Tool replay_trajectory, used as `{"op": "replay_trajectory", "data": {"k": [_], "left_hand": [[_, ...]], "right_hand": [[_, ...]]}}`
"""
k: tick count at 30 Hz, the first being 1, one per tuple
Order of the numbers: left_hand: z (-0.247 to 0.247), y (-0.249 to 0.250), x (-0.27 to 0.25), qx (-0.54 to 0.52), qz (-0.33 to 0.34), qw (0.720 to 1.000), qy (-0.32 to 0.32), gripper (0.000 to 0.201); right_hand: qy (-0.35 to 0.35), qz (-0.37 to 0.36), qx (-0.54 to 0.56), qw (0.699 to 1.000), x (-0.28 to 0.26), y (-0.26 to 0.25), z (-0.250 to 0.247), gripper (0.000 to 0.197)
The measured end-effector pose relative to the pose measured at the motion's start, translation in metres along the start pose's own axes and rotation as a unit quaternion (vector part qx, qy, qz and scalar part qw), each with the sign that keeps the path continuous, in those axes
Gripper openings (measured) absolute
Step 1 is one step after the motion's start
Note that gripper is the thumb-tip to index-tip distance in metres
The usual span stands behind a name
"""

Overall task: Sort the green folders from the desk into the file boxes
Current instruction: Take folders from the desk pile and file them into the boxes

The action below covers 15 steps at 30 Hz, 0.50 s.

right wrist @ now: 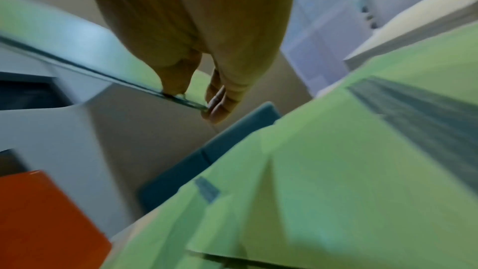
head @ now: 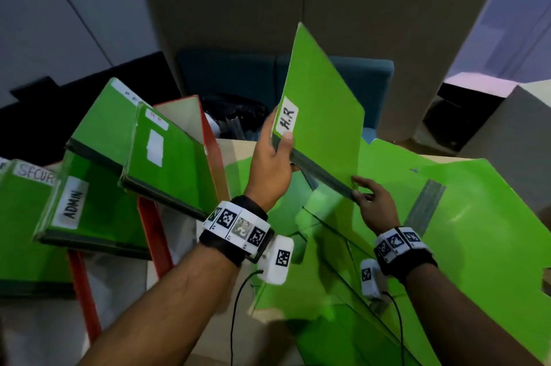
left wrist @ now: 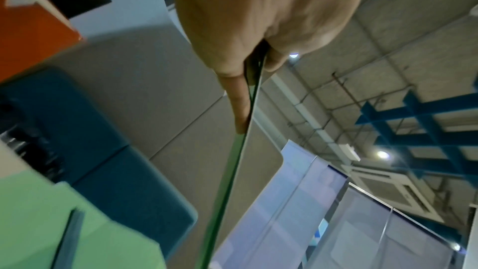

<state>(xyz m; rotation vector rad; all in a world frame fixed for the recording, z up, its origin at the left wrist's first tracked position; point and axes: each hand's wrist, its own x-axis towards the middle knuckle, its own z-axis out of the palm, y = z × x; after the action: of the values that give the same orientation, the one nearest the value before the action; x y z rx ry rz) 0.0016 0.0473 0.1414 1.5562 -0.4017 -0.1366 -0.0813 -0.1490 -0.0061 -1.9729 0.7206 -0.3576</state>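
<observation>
A green folder [head: 325, 115] labelled "H.R" is held up, tilted, above the desk. My left hand [head: 277, 133] grips its spine corner beside the label, thumb on the front. The lower end of the spine is pinched by my right hand [head: 359, 188]. In the left wrist view the folder's edge [left wrist: 227, 191] runs down from my left hand [left wrist: 254, 81]. The right wrist view has my right hand [right wrist: 191, 97] pinching the folder's dark spine [right wrist: 116, 77]. Red file boxes [head: 210, 139] at the left hold green folders labelled "ADMIN" [head: 89, 210], "SECUR" [head: 26, 216] and "H R" [head: 173, 157].
Several loose green folders [head: 447, 216] lie spread over the beige desk [head: 226, 154] under and right of my hands. A teal seat [head: 232, 76] and black items stand behind the desk. A grey box [head: 507, 133] is at the far right.
</observation>
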Motion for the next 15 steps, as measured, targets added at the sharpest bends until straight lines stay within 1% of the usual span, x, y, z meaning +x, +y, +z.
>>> {"op": "replay_trajectory", "data": {"k": [4,7,8,10,13,15], "left_hand": [[-0.037,0.044,0.001,0.03,0.107,0.992,0.055,0.048],[-0.066,0.075,-0.003,0.065,0.2,0.973,0.093,0.061],[-0.077,0.084,-0.005,0.076,0.231,0.964,0.107,0.063],[-0.098,0.1,-0.006,0.098,0.279,0.945,0.14,0.06],[-0.131,0.113,-0.004,0.122,0.306,0.928,0.176,0.05],[-0.15,0.119,-0.004,0.137,0.32,0.916,0.202,0.044]], "right_hand": [[-0.073,-0.12,0.049,0.989,0.001,-0.061,0.041,0.045],[-0.138,-0.207,0.08,0.965,-0.006,-0.108,0.075,0.052],[-0.157,-0.219,0.094,0.958,-0.009,-0.124,0.087,0.052],[-0.189,-0.221,0.118,0.949,-0.012,-0.156,0.112,0.052],[-0.203,-0.244,0.155,0.936,-0.014,-0.201,0.15,0.053],[-0.232,-0.257,0.17,0.923,-0.02,-0.224,0.173,0.054]]}}
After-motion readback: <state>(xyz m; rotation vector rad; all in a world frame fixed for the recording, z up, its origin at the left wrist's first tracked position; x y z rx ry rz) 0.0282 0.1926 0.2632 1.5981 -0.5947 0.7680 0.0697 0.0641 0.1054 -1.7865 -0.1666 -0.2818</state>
